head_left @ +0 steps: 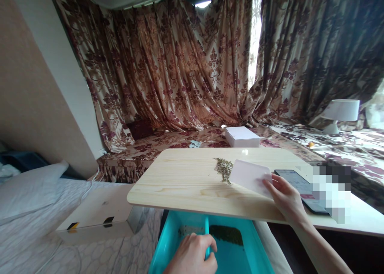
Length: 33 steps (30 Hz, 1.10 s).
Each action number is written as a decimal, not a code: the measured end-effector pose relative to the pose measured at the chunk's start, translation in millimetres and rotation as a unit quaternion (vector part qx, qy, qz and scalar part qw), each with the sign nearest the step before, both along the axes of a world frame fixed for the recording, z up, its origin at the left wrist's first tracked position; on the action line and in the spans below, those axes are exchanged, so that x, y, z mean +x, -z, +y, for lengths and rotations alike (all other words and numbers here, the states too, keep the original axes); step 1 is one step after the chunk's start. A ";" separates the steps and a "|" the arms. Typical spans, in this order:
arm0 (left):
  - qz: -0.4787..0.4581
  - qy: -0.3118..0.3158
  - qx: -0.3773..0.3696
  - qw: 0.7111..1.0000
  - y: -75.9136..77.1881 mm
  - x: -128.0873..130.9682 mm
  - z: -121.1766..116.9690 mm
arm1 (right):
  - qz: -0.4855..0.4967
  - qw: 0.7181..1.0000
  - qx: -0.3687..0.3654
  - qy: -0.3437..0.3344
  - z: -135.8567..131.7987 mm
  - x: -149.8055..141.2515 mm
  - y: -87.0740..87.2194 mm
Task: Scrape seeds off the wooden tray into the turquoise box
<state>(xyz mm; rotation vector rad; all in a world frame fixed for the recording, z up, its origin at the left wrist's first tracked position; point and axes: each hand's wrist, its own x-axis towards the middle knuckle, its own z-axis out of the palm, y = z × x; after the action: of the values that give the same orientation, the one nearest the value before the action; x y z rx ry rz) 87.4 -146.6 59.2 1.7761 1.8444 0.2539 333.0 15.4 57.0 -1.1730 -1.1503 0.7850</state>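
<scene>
My right hand (286, 196) grips a flat, whitish translucent sheet (250, 177) by its right end, above the pale wooden tabletop (174, 178). The sheet's left edge stands against a small pile of greenish-brown grains (224, 169), perhaps seeds, and may cover part of it. Below the table's front edge, my left hand (196, 252) has its fingers curled over the divider of a turquoise bin (258, 250). In that bin, a dark greenish heap of grains (226, 235) lies right of the divider. A thinner, paler scatter (190, 230) lies on the left side.
A tablet or phone (300, 190) rests on the tabletop right of my right hand, beside a pixelated patch. Behind the table sits a white box (242, 136). A larger flat carton (102, 210) lies on the bed at left. A white lamp (342, 111) stands far right.
</scene>
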 end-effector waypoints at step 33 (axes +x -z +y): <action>-0.027 -0.003 0.008 1.000 3.4 -1.8 -3.0 | -0.007 1.000 0.022 -0.003 -4.4 -4.3 7.7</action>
<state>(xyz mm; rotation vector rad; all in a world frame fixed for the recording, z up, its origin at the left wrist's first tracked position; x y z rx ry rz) 85.6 -149.7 55.8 1.7591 1.8146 0.3167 328.7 11.0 49.3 -1.1421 -1.1771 0.7531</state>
